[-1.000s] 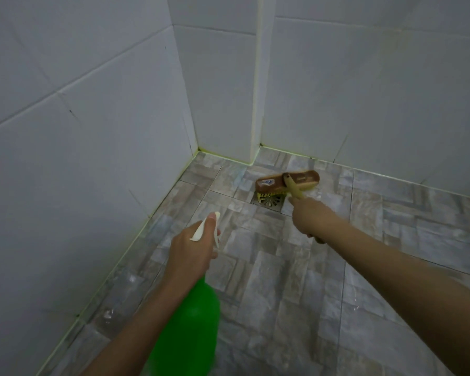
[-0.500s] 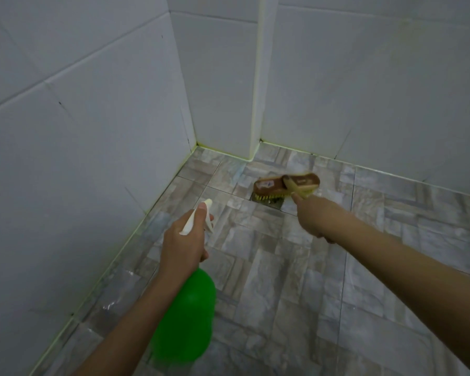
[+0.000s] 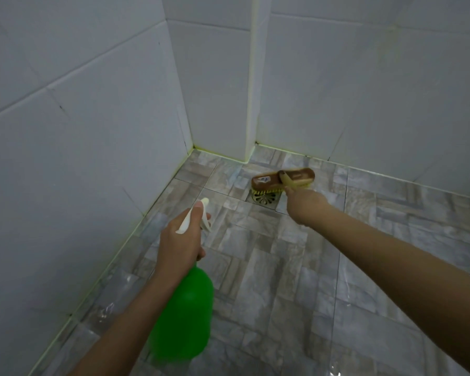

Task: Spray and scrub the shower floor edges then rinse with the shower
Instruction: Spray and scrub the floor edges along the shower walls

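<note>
**Fingers closed round sprayer and brush, both aimed at the drain corner**

Fingers of the left hand point(image 3: 178, 240) wrap the white trigger head of the green spray bottle point(image 3: 185, 313), with 1 finger point(image 3: 198, 206) lying along the top towards the nozzle. The right hand point(image 3: 307, 206) grips the yellow handle point(image 3: 286, 181) of the scrub brush point(image 3: 280, 180). Its fingers curl underneath, mostly hidden by the back of the hand.

White wall tiles point(image 3: 79, 158) close in the corner. Below them lies the grey stone-patterned shower floor point(image 3: 282, 294), glossy in places and probably wet. The floor edge point(image 3: 114, 256) shows as a yellow-green line at the foot of the walls, and that joint is what the task targets.

The bottle hangs below the left wrist with its nozzle pointing forward towards the left-hand edge, likely so the spray lands on the joint. The brush sits bristles down at the far rim of the round metal drain point(image 3: 265, 198), near the jutting wall corner. It is held at arm's length, seemingly ready to scrub wherever the spray falls.

A small pale sticker point(image 3: 262, 179) sits on the brush's wooden back, too blurred to read. No writing shows on the bottle.
</note>
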Demonstrator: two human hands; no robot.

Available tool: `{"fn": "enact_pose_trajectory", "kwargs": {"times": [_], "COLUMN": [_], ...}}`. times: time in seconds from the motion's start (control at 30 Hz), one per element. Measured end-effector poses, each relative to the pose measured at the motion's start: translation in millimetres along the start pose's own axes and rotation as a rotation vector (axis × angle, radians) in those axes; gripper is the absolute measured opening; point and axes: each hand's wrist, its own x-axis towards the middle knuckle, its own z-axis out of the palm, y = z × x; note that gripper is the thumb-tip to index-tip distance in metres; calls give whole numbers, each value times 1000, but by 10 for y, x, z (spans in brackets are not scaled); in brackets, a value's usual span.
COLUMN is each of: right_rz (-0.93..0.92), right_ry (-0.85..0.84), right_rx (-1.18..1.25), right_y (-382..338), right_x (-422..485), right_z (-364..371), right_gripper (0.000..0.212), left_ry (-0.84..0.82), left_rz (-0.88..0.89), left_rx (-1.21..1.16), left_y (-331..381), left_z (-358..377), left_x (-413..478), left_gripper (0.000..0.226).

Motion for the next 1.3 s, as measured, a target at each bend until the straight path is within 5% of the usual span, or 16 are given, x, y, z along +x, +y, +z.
{"fn": "enact_pose_trajectory", "kwargs": {"times": [0.2,0.37,0.53,0.7,0.8,0.93,1.1,1.3], "right_rz": [-64,15,-24,42,20,-19,64,95], "right_ry": [-56,-27,-86,-65,-129,-9,-126,74], "right_rx": [-98,-119,-91,-78,58,67,310,705], "right_y": [-12,-20,-26,-22,-54,90,150,188], "right_x": [-214,48,-131,90,-105,61,294,787], "right_z": [160,-36,83,-63,147,82,59,438], "right_gripper": [58,72,55,72,73,74,90,73], "left_ry": [4,5,8,3,-2,-5,-13,-15], "left_rz": [11,15,14,0,-8,-4,-7,-7], "left_rx": [1,2,8,9,1,1,7,8], "left_y": [-9,-26,-29,-36,-39,-29,-62,-73], "left_z": [-32,-10,-24,-26,-44,-50,-71,-58], "left_x": [3,12,35,24,29,25,51,111], "left_gripper": [32,33,33,35,36,36,40,37]}}
